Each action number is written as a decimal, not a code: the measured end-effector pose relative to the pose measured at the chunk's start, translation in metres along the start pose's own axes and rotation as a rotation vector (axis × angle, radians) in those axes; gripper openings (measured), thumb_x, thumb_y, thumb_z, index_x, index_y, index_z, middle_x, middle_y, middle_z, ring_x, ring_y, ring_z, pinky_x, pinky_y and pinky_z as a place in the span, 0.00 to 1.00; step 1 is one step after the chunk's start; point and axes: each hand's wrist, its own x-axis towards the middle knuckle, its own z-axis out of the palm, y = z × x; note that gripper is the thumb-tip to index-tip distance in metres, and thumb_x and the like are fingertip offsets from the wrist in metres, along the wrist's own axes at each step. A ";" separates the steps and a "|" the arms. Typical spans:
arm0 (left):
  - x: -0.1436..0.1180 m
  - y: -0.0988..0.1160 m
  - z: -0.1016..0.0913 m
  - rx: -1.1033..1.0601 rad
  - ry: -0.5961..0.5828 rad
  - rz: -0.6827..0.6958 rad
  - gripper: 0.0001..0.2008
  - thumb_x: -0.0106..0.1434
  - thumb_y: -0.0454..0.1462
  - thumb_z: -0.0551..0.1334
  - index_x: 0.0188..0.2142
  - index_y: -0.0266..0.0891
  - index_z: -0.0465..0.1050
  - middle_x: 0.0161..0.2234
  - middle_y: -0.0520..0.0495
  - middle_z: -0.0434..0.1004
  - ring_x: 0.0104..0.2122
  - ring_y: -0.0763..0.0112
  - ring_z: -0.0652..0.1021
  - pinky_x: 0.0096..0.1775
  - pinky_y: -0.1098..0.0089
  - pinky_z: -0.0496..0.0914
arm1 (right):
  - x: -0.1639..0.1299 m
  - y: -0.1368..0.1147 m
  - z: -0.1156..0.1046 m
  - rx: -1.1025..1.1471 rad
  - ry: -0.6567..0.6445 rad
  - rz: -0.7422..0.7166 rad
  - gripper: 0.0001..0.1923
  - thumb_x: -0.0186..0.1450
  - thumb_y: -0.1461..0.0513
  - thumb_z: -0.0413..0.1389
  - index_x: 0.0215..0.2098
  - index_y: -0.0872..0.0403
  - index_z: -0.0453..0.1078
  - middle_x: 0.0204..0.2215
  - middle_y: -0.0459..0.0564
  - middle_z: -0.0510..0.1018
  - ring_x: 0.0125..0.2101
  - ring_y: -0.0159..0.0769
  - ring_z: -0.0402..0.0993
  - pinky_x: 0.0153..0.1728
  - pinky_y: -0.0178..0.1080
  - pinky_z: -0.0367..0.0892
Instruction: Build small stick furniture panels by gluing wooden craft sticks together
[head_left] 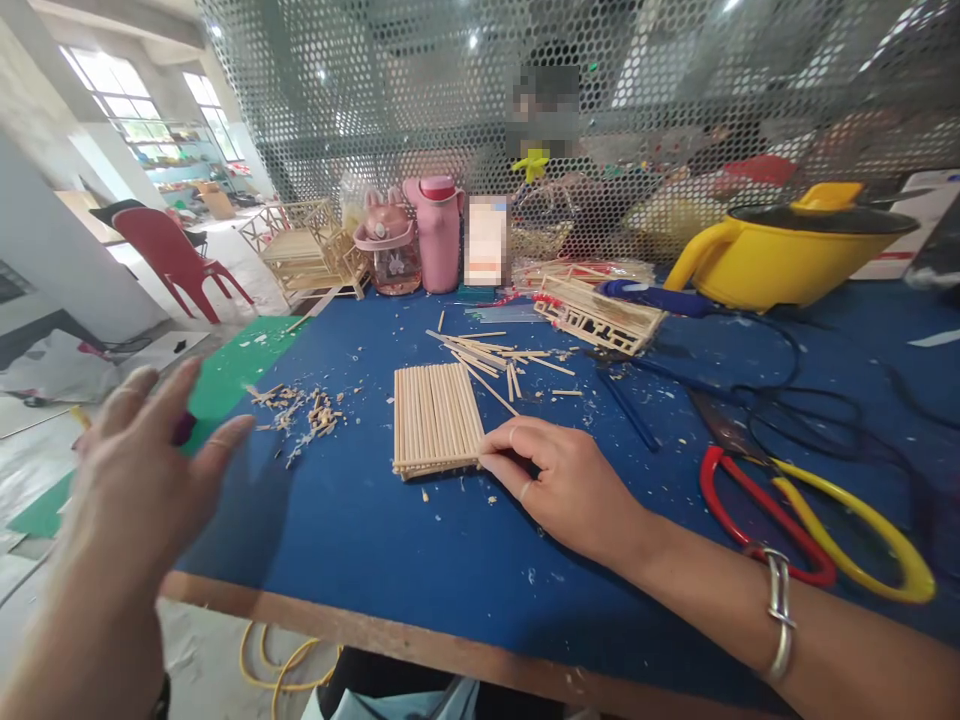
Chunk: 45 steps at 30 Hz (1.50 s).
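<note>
A small square panel of pale wooden sticks (437,415) lies flat on the blue tabletop, its sticks packed side by side with a cross stick along the front edge. The thumb and fingers of my right hand (570,480) are pinched at the panel's front right corner. Raised over the table's left edge, my left hand (150,460) has its fingers apart and nothing visible in its grasp. Loose thin sticks (487,350) lie scattered just behind the panel. To its left is a heap of short cut stick ends (307,410).
Scissors with red and yellow handles (817,510) lie at the right, near a black cord (810,400). A blue glue gun (656,296) rests by a stick lattice (600,310). Behind stand a yellow pot (795,260), a pink bottle (439,235) and a perforated metal screen (390,90).
</note>
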 end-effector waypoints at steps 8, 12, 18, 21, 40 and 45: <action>-0.038 0.118 0.024 -0.201 -0.207 0.374 0.08 0.63 0.37 0.58 0.37 0.44 0.77 0.33 0.50 0.75 0.31 0.73 0.76 0.32 0.74 0.70 | 0.000 0.000 -0.002 -0.026 -0.023 -0.024 0.06 0.64 0.65 0.53 0.32 0.54 0.72 0.29 0.47 0.77 0.32 0.30 0.73 0.36 0.33 0.66; -0.040 0.115 0.031 -0.172 -0.234 0.307 0.09 0.63 0.37 0.58 0.35 0.43 0.77 0.32 0.51 0.75 0.28 0.75 0.75 0.29 0.76 0.69 | 0.000 0.001 -0.002 -0.030 -0.038 -0.027 0.07 0.64 0.65 0.52 0.33 0.54 0.73 0.30 0.48 0.77 0.33 0.31 0.73 0.36 0.35 0.67; -0.040 0.112 0.032 -0.163 -0.200 0.369 0.08 0.63 0.37 0.58 0.34 0.43 0.77 0.31 0.51 0.76 0.27 0.76 0.75 0.28 0.78 0.67 | -0.001 0.004 -0.003 0.043 -0.050 -0.014 0.07 0.62 0.68 0.52 0.33 0.53 0.72 0.30 0.46 0.77 0.32 0.30 0.72 0.35 0.34 0.66; -0.040 0.113 0.031 -0.165 -0.215 0.370 0.09 0.63 0.38 0.58 0.33 0.42 0.77 0.32 0.51 0.77 0.28 0.76 0.76 0.29 0.78 0.68 | -0.002 0.009 -0.003 0.143 -0.048 0.126 0.13 0.57 0.72 0.51 0.37 0.53 0.68 0.29 0.44 0.75 0.28 0.28 0.71 0.30 0.32 0.67; -0.039 0.113 0.032 -0.113 -0.173 0.378 0.09 0.63 0.39 0.57 0.32 0.45 0.77 0.30 0.53 0.77 0.27 0.74 0.77 0.26 0.77 0.68 | -0.004 0.004 0.000 0.084 0.006 0.063 0.06 0.58 0.68 0.55 0.32 0.54 0.71 0.26 0.44 0.75 0.26 0.28 0.70 0.30 0.32 0.65; -0.040 0.113 0.033 -0.118 -0.171 0.369 0.09 0.63 0.39 0.58 0.33 0.45 0.77 0.31 0.53 0.78 0.27 0.74 0.77 0.26 0.76 0.68 | -0.003 0.005 -0.001 0.075 -0.002 0.016 0.06 0.61 0.67 0.54 0.30 0.54 0.73 0.28 0.45 0.78 0.31 0.29 0.73 0.34 0.32 0.66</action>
